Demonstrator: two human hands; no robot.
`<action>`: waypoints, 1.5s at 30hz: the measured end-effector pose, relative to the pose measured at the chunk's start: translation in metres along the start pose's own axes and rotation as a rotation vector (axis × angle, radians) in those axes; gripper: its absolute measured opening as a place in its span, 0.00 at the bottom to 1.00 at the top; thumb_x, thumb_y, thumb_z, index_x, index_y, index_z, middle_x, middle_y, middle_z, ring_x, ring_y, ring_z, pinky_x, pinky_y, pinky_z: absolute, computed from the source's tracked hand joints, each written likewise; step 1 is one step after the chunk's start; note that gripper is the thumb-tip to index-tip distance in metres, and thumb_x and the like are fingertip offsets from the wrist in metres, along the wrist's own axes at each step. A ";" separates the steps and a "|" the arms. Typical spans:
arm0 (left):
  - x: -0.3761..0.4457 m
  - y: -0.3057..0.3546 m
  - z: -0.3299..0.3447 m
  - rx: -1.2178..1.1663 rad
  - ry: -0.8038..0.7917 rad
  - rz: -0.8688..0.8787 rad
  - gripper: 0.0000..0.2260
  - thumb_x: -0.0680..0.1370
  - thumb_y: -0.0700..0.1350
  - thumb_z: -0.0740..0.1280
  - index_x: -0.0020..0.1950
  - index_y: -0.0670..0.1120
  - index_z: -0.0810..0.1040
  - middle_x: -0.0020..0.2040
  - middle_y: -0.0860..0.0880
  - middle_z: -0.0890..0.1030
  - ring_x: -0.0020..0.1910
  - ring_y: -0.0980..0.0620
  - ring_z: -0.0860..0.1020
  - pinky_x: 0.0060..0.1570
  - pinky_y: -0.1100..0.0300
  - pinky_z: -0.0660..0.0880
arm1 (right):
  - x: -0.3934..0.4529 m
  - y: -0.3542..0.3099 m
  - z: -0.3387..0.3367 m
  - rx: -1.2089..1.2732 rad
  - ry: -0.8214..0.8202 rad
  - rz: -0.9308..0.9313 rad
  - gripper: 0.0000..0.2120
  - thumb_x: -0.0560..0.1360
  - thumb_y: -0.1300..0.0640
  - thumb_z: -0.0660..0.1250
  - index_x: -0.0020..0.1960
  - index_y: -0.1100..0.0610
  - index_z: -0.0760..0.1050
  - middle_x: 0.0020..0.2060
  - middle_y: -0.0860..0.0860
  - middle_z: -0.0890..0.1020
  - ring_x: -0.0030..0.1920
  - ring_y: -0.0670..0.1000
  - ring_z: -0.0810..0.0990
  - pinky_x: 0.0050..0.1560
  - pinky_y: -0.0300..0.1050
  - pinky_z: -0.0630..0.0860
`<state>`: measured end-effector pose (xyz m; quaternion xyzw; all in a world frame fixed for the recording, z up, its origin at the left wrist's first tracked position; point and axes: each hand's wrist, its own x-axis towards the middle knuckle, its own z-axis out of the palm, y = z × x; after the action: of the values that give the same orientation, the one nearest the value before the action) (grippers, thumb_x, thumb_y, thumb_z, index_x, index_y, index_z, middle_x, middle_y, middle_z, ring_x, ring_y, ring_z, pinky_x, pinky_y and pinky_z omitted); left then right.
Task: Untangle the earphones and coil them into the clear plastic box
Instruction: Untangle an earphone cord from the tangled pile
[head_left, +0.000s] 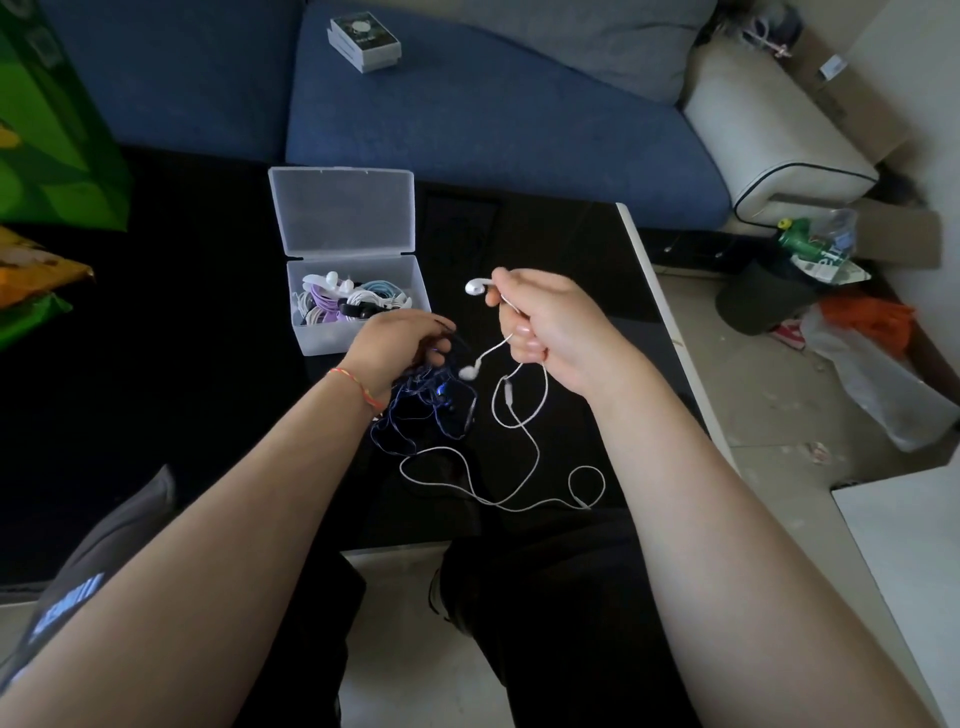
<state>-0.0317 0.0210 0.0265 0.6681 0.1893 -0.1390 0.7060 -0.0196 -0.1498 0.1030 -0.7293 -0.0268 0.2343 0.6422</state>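
Right hand (545, 322) grips the white earphones (519, 415) near the top of the cord, fingers curled round the wire. One bud (475, 286) projects above the fist; the second bud (469, 371) hangs just below it. Left hand (400, 343) is curled round the blue tangle (431, 410), holding it just above the table (208, 364).

Layout, largest first:
- Table — black and glossy; all work items sit on or hang over it.
- Box (358, 312) — clear plastic, lid (343, 210) folded back, just beyond the left hand. It already holds several coiled sets in white, purple and light blue.
- White cord — runs down from the right hand, past the inline remote (508, 391), and lies in loose loops on the table. Its far loop passes under or against the lower edge of the blue tangle; whether the two are knotted cannot be told.

Recommended procedure for the current step, separating the white set:
1. Keep the left hand steady on the blue tangle as an anchor.
2. Draw the white cord up and to the right slowly — a fast pull probably tightens any snag.
3. If resistance is felt, stop and feed the loop back through instead of tugging.
4. Keep both buds together in the right hand, so they form the start of the coil once the cord is free.
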 end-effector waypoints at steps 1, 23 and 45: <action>-0.001 0.002 0.001 -0.019 0.005 -0.005 0.09 0.80 0.40 0.62 0.46 0.46 0.81 0.36 0.49 0.80 0.32 0.54 0.75 0.36 0.62 0.68 | 0.000 0.000 0.000 -0.008 -0.018 0.011 0.13 0.85 0.55 0.58 0.46 0.60 0.73 0.24 0.49 0.63 0.24 0.46 0.57 0.25 0.40 0.54; -0.040 0.003 0.000 0.272 -0.322 0.122 0.27 0.81 0.64 0.56 0.38 0.42 0.74 0.26 0.49 0.66 0.25 0.53 0.65 0.36 0.57 0.70 | -0.012 -0.007 0.026 -0.768 -0.103 -0.028 0.06 0.74 0.60 0.70 0.51 0.58 0.80 0.35 0.49 0.80 0.28 0.40 0.74 0.28 0.34 0.68; -0.028 -0.038 -0.035 0.309 0.446 0.012 0.15 0.75 0.46 0.64 0.30 0.42 0.72 0.29 0.46 0.72 0.34 0.45 0.70 0.39 0.55 0.69 | -0.026 -0.004 -0.018 -0.581 -0.006 0.098 0.11 0.76 0.68 0.65 0.51 0.56 0.83 0.36 0.51 0.77 0.35 0.48 0.76 0.40 0.40 0.80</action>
<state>-0.0763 0.0518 0.0038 0.7831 0.3127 -0.0117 0.5375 -0.0351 -0.1742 0.1164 -0.8823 -0.0595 0.2497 0.3946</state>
